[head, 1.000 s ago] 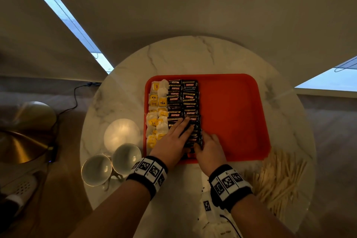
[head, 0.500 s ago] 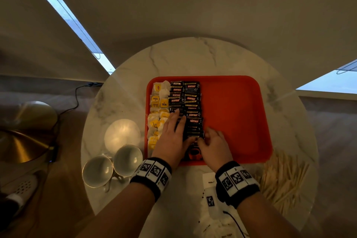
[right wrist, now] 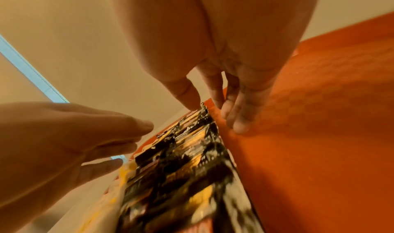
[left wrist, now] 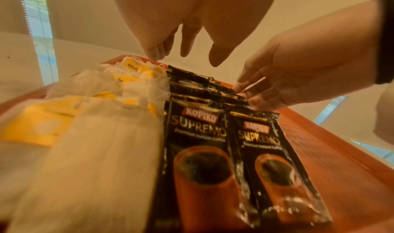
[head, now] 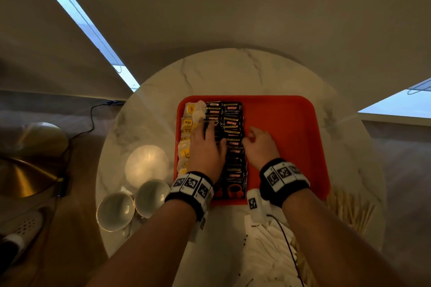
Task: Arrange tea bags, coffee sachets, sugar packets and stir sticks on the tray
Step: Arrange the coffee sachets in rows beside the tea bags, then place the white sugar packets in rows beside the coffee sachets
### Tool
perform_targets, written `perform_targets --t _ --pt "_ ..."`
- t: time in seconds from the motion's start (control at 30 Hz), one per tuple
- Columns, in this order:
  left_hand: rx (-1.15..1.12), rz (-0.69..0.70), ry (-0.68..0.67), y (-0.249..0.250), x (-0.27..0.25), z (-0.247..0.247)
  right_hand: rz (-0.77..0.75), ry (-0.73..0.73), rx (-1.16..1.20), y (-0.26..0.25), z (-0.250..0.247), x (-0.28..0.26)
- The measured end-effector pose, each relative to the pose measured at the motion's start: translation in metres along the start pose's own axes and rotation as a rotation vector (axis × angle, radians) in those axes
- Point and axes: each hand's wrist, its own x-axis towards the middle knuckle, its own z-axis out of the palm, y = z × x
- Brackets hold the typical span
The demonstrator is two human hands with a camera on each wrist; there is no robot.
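1. Tray (head: 291,137) – rigid, right half bare; tea bags (head: 186,137) along its left edge, long axis away from you.
2. Coffee sachets (head: 233,144) – two overlapped rows beside the tea; light, slick foil, prob. slide easily, so nudge by the edges.
3. Your left hand (head: 206,149) lies flat, fingers straight, on the rows; right hand (head: 260,144) – fingers bent against the sachets' right edge, gripping nothing.

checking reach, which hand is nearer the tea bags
Left. The left hand lies beside the tea bags, over the coffee sachets; the right hand is beyond the sachets.
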Motion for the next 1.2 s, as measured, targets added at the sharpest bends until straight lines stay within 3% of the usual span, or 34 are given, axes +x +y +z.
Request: perform_targets --t 0.17,0.4,0.63,0.83,0.97,1.07,1.2 --pt "-0.023 -0.031 -0.053 0.0 0.009 0.008 -0.051 -0.063 0.044 -0.009 0.005 0.029" --pt "0.065 0.041 0.033 -0.001 0.021 0.011 -0.014 0.008 0.018 -0.019 -0.004 0.053" --pt "0.16 0.061 -0.038 -0.002 0.037 0.016 -0.042 -0.047 0.026 -0.032 0.003 0.07" --pt "0.107 0.1 0.028 0.001 0.031 0.007 -0.029 0.038 0.0 -0.031 -0.017 0.039" --pt "0.01 0.225 0.047 0.009 0.0 -0.004 -0.097 0.097 -0.009 -0.012 -0.033 -0.013" --pt "0.007 0.297 -0.104 0.016 -0.044 -0.009 -0.11 0.031 -0.005 0.015 -0.038 -0.064" --pt "0.185 0.322 -0.519 0.009 -0.106 0.013 -0.099 -0.132 -0.099 0.059 -0.037 -0.128"
